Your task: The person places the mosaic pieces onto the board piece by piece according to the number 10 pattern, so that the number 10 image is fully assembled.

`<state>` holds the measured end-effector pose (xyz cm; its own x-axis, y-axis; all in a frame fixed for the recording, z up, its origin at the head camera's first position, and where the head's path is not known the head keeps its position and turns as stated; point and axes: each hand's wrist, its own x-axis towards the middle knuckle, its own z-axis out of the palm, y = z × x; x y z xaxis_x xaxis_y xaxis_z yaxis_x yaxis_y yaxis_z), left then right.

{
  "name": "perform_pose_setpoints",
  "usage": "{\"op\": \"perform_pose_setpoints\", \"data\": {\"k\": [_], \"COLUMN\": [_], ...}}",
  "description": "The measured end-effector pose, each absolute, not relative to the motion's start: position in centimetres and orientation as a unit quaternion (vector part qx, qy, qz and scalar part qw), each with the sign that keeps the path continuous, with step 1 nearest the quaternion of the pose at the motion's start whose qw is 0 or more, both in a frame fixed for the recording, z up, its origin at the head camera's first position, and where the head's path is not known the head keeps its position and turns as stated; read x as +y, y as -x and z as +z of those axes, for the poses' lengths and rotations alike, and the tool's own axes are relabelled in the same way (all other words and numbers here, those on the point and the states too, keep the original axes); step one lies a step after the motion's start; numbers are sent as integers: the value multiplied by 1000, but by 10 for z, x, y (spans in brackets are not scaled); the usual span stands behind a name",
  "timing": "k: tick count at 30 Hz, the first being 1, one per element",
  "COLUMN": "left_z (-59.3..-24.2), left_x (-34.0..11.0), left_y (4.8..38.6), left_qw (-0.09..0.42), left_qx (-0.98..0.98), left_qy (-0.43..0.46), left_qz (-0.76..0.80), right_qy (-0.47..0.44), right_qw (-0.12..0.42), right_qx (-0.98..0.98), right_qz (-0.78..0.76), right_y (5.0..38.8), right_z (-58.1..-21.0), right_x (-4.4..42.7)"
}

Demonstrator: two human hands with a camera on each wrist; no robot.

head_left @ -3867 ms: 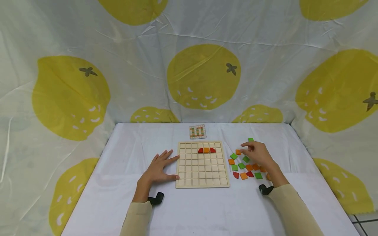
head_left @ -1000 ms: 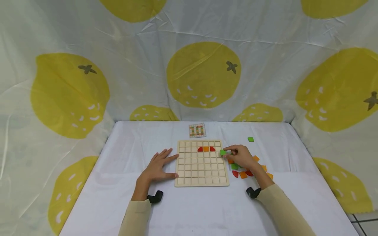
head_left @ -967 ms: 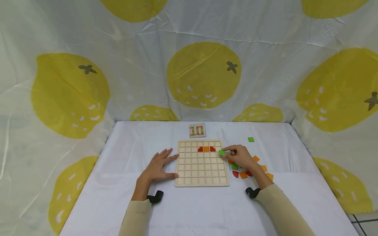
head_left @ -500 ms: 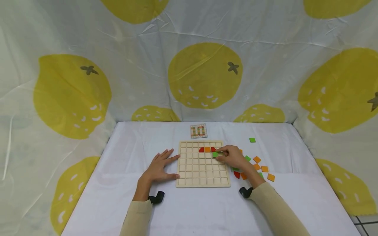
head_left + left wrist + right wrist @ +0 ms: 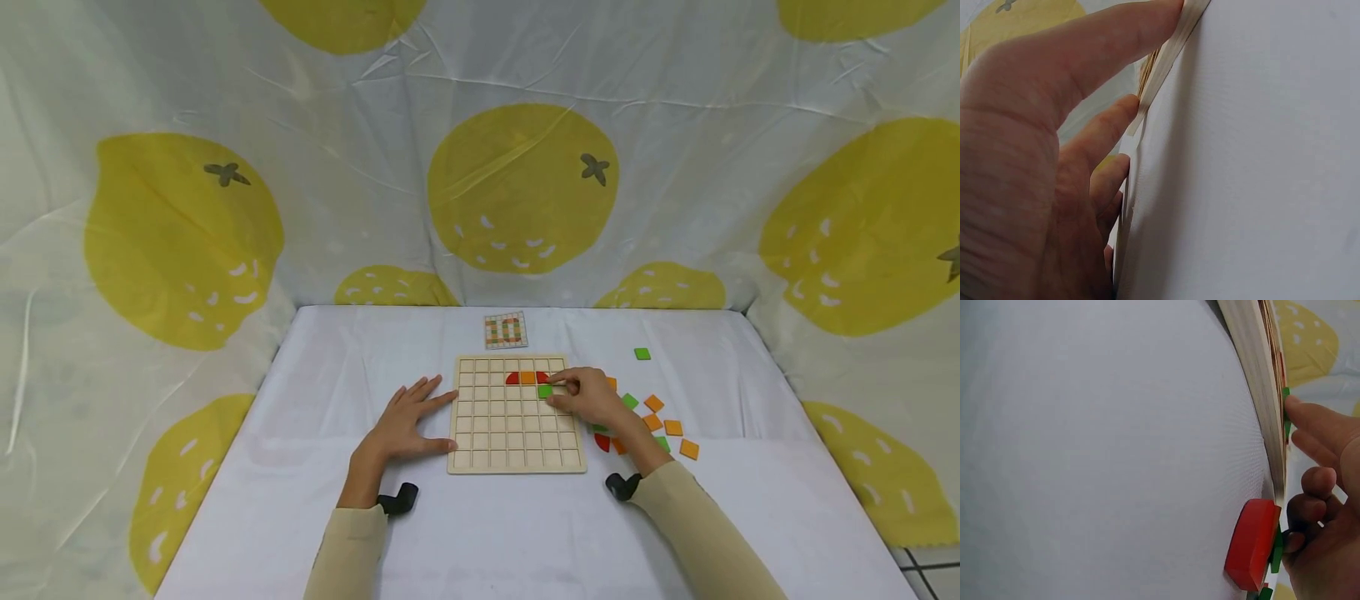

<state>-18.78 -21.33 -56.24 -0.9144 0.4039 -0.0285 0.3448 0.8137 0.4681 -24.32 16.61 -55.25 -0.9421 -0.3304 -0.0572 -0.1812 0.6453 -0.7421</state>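
Note:
A wooden grid board (image 5: 498, 435) lies flat on the white cloth, partly filled. Its upper rows hold an orange square (image 5: 527, 378) between two red quarter-round tiles, the left red tile (image 5: 513, 379) being in full view. My right hand (image 5: 594, 397) pinches a green square tile (image 5: 545, 392) between thumb and index finger, one row below the right-hand red tile. In the right wrist view the thumb meets the edge of that green tile (image 5: 1287, 412). With fingers spread, my left hand (image 5: 403, 425) touches the board's left edge with thumb and index fingertips.
Loose orange, green and red tiles lie right of the board, some hidden under the right forearm; one orange tile (image 5: 689, 450) is nearest the front. A lone green tile (image 5: 642, 354) sits farther back. Behind the board lies a small pattern card (image 5: 506, 330).
My right hand has carried the green tile from the loose tiles leftward over the board's right edge and down onto the grid. The left hand has stayed at the board's edge.

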Motion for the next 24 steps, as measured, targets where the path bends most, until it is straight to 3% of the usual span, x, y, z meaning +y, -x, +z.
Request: {"op": "perform_pose_setpoints", "data": {"k": [24], "left_z": [-563], "left_x": [-214], "left_y": [188], "left_qw": [61], "left_qx": [950], "left_qy": [-200], "left_qz": [232], "right_qy": [132], "right_qw": [62], "right_qx": [902], "right_qz": [-407], "right_y": [244], "right_z": [-547], "right_x": [190]}}
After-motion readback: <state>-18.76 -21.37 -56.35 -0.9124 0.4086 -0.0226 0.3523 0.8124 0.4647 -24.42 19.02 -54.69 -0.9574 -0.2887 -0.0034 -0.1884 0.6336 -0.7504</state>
